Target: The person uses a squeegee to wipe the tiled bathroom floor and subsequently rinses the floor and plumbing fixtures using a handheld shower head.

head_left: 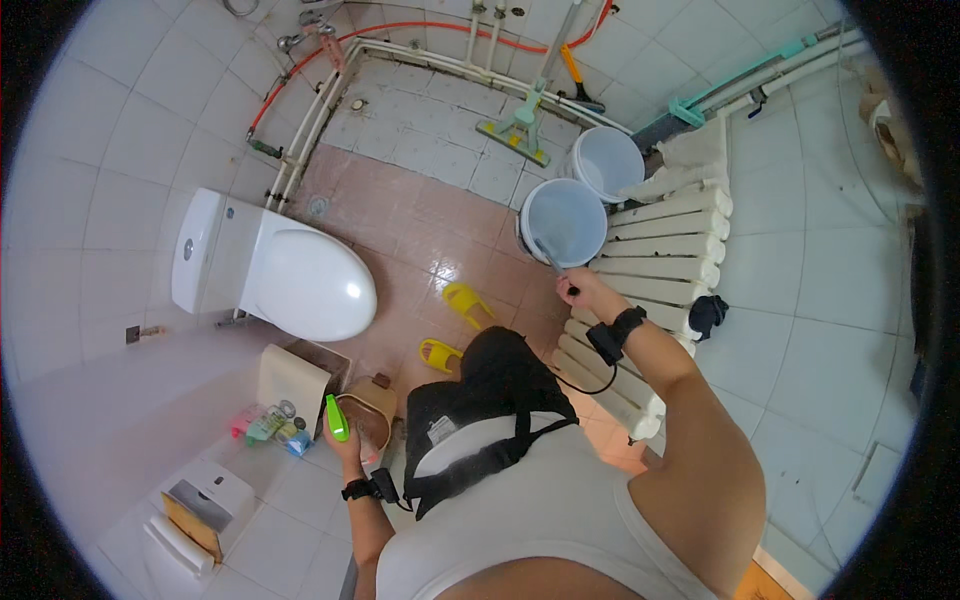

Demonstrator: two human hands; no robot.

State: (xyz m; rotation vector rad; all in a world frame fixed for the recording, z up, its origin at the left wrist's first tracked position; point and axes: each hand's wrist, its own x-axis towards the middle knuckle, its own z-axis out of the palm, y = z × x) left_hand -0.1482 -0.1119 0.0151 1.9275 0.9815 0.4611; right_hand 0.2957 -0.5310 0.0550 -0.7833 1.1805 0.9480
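Your right hand [582, 289]: fingers curled round the dark end of a slim grey handle [549, 255], whose shaft slants up-left into the nearer white bucket [574, 212], upper right of centre; its far end is unclear. Your right arm reaches up-left from the lower right, elbow bent, with a black wrist strap [621, 334] fastened on. Your left hand [346, 450], lower left of centre: fingers closed on an elongated bright green object [337, 419], forearm rising from the lower edge, beside the beige bin [366, 402]. Outward: second white bucket [612, 160] just beyond the first; cream radiator [661, 240] to their lower right.
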